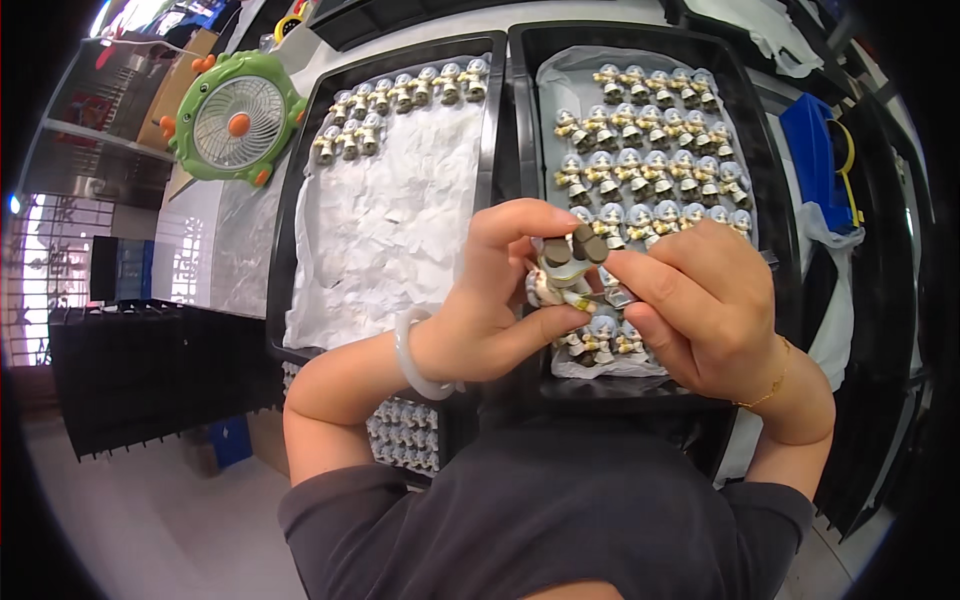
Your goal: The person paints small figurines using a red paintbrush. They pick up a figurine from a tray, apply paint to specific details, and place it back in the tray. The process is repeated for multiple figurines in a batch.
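Observation:
My left hand grips a small figurine between thumb and fingers. The figurine is tipped with its dark brown boots up, and its white and yellow clothing faces my right hand. Thumb and index finger of my right hand are pinched together against the figurine's side. A small greyish piece shows at those fingertips; its kind and whether it belongs to the figurine are unclear. Beneath both hands lies a black tray lined with white paper, holding rows of figurines with pale hair.
To the left, a second black tray has two rows of like figurines at its far end on crumpled paper. A green fan stands beyond it. Blue bins sit at right. More figurines lie in a lower tray.

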### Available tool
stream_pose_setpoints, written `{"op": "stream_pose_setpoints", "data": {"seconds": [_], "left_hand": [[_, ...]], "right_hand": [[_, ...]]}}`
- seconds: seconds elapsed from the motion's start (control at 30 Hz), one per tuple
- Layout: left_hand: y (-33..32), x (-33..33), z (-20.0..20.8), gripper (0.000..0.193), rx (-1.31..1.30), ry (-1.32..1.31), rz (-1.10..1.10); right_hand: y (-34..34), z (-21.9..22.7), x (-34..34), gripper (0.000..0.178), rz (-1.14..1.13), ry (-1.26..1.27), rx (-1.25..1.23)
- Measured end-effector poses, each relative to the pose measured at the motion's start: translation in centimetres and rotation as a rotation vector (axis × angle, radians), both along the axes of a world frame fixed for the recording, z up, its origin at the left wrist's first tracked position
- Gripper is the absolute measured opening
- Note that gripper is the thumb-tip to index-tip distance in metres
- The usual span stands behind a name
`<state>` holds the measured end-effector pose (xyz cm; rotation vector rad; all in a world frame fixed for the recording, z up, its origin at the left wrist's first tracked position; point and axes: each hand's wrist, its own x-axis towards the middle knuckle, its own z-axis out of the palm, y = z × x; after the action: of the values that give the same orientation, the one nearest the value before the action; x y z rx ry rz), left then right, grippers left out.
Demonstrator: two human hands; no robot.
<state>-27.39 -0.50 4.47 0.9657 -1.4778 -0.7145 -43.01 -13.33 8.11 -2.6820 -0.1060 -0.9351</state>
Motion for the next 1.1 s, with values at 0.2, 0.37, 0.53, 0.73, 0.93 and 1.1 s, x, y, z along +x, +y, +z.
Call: {"op": "stream_pose_setpoints", "data": {"seconds": [0.2, 0.37, 0.53, 0.73, 0.93, 1.1], "left_hand": [[-0.2, -0.3, -0.5, 0.059, -0.061, 0.075, -0.001], [-0.5, -0.1, -0.5, 0.062, -0.085, -0.018, 0.005], [-0.4, 0.1, 0.0, 0.069, -0.046, -0.123, 0.022], [-0.5, 0.2, 0.3, 0.071, -0.052, -0.183, 0.017], [0.0, -0.4, 0.4, 0.073, 0.106, -0.019, 0.016], [0.1, -0.4, 0.4, 0.072, 0.134, 0.04, -0.021]], "right_hand": [[-0.2, -0.2, -0.1, 0.031, 0.014, 0.007, -0.014], [-0.1, -0.7, 0.1, 0.031, 0.006, -0.003, -0.031], [0.0, -0.5, 0.0, 0.024, 0.054, 0.068, 0.036], [-0.1, -0.3, 0.0, 0.025, 0.07, 0.118, 0.056], [-0.1, -0.3, -0.1, 0.027, 0.032, 0.085, 0.022], [-0.1, -0.3, 0.0, 0.027, 0.041, 0.056, -0.001]]}}
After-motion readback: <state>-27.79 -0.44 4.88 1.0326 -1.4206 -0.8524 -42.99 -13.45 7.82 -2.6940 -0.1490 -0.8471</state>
